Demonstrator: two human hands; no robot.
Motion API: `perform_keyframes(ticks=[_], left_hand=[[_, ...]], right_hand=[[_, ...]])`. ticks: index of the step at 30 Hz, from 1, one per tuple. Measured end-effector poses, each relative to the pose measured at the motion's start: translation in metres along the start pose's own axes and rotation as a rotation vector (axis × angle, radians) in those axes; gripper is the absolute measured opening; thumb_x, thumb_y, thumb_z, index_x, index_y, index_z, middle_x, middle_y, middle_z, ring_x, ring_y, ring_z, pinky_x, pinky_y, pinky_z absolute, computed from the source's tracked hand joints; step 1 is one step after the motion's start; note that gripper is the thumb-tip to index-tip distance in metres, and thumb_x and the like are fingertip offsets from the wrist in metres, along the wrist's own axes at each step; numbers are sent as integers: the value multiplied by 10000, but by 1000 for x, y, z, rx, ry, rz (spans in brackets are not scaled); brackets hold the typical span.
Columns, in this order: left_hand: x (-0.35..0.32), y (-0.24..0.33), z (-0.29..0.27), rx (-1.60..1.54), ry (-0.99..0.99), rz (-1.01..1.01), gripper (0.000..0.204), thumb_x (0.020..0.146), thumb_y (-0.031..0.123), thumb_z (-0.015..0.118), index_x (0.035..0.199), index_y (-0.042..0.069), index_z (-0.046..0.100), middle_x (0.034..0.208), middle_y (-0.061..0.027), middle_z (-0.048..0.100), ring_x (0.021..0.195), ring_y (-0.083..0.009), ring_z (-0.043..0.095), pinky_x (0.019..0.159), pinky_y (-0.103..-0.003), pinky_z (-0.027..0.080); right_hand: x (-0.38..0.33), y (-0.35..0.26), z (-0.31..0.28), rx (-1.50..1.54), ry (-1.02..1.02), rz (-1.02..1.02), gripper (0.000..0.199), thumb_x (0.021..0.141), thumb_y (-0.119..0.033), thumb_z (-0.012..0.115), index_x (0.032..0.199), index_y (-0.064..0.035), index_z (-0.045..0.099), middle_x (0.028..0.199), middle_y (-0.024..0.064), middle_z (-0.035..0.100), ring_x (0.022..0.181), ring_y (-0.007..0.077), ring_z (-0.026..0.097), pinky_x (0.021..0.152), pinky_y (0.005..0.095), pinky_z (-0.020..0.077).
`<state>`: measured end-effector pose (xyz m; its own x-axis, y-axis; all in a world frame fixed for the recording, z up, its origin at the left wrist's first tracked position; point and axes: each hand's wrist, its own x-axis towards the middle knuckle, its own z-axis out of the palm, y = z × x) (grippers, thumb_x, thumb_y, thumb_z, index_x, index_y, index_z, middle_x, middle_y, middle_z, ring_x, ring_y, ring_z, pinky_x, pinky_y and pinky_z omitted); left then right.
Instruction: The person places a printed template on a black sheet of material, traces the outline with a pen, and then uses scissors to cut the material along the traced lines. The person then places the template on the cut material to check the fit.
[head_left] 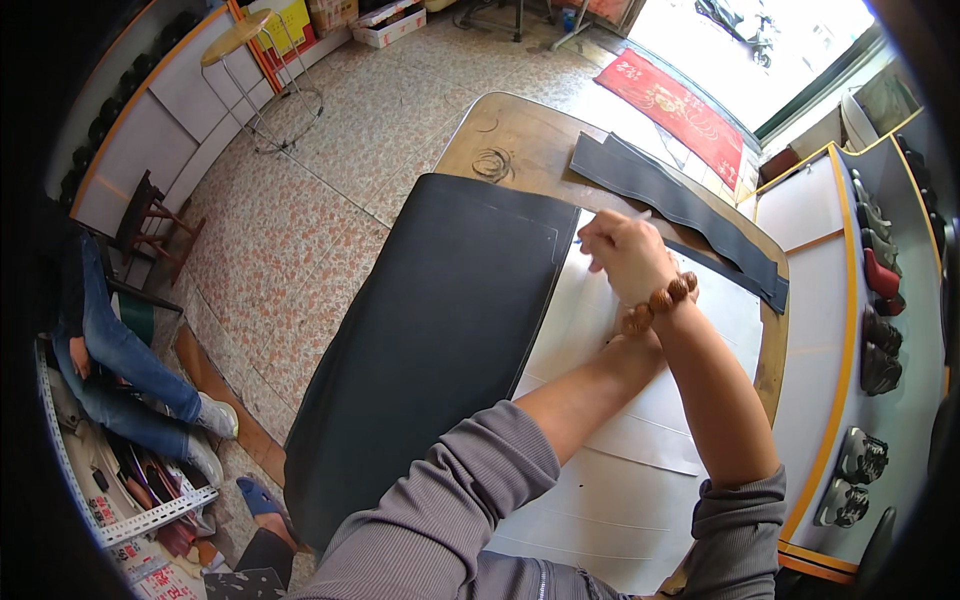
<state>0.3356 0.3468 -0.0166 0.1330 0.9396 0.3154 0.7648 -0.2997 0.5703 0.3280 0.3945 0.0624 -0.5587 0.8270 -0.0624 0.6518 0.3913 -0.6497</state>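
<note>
A large black sheet point(450, 290), like leather or rubber, covers the left of the table and drapes over its left side. Pale lines are marked near its far right corner. To its right lie white sheets point(640, 500). My right hand point(622, 245) is closed above the sheets' far end, by the black sheet's edge. A thin pen-like tool shows partly at its fingers; its exact kind is unclear. Brown beads point(660, 300) circle the right wrist. My left hand point(688, 285) lies crossed beneath that wrist, its fingers mostly hidden.
Black strips point(670, 190) lie along the wooden table's point(460, 150) far right side, and thin dark curls point(492, 165) near its far edge. Shoe shelves point(880, 300) stand right. A seated person in jeans point(130, 340) is at left, near a round stool point(245, 35). A red mat point(670, 110) lies by the doorway.
</note>
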Motion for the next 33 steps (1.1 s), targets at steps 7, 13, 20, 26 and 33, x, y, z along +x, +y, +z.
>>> perform_keyframes(ticks=[7, 13, 20, 26, 33], left_hand=[[11, 7, 20, -586, -146, -250, 543, 981, 403, 407, 1475, 200, 310, 1536, -247, 155, 1429, -414, 99, 1150, -531, 60], [1, -2, 10, 118, 68, 62, 656, 860, 512, 542, 1424, 199, 417, 1472, -271, 266, 1376, -498, 186, 1086, -642, 147], [2, 8, 6, 307, -172, 38, 615, 892, 492, 450, 1432, 205, 379, 1466, -277, 253, 1366, -482, 210, 1106, -619, 119], [1, 6, -2, 211, -21, 26, 561, 927, 468, 410, 1421, 202, 386, 1471, -260, 265, 1386, -442, 199, 1109, -628, 95], [-4, 7, 12, 255, -146, -39, 608, 916, 542, 402, 1452, 264, 328, 1526, -191, 190, 1410, -416, 148, 1108, -631, 82]], right_hand=[[4, -2, -5, -24, -22, -57, 155, 866, -177, 582, 886, -61, 683, 752, 130, 675, 730, 296, 658, 704, 381, 508], [-13, -5, 0, -83, -50, -127, 147, 863, -176, 595, 876, -62, 686, 807, 123, 680, 755, 315, 656, 725, 383, 508], [-10, -4, -3, -33, -94, -89, 145, 852, -142, 594, 909, -84, 715, 805, 125, 686, 741, 278, 663, 719, 359, 513], [-17, -9, -4, 28, -172, -35, 161, 869, -191, 598, 930, -105, 721, 843, 89, 697, 741, 255, 673, 743, 340, 517], [-21, -18, -6, -375, -303, -178, 176, 892, -170, 570, 977, -140, 721, 910, 87, 676, 810, 173, 645, 778, 274, 498]])
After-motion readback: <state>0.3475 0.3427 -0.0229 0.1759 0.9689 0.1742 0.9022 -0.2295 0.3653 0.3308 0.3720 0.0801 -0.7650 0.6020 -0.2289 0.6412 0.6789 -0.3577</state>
